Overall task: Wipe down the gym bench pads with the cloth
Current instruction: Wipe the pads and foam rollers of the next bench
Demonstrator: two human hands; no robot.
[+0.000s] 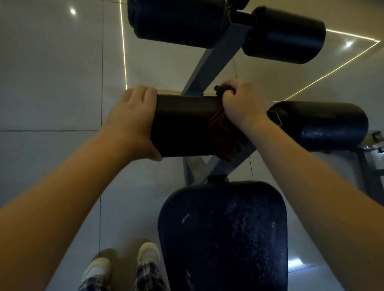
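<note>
The scuffed black seat pad [224, 241] is seen at lower centre. At mid-frame, the end of a black roller pad [187, 123] is gripped by the left hand [132, 127], fingers curled over it. A dark reddish cloth [221, 130], wrapped round that pad, is clenched by the right hand [242, 104]. Three more rollers [176, 13] are set above and right

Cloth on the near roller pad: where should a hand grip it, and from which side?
Grip the bunched ends atop the roller pad, from above, as the right hand does: the cloth wraps round the cylinder, so pinching there cinches it.
</note>
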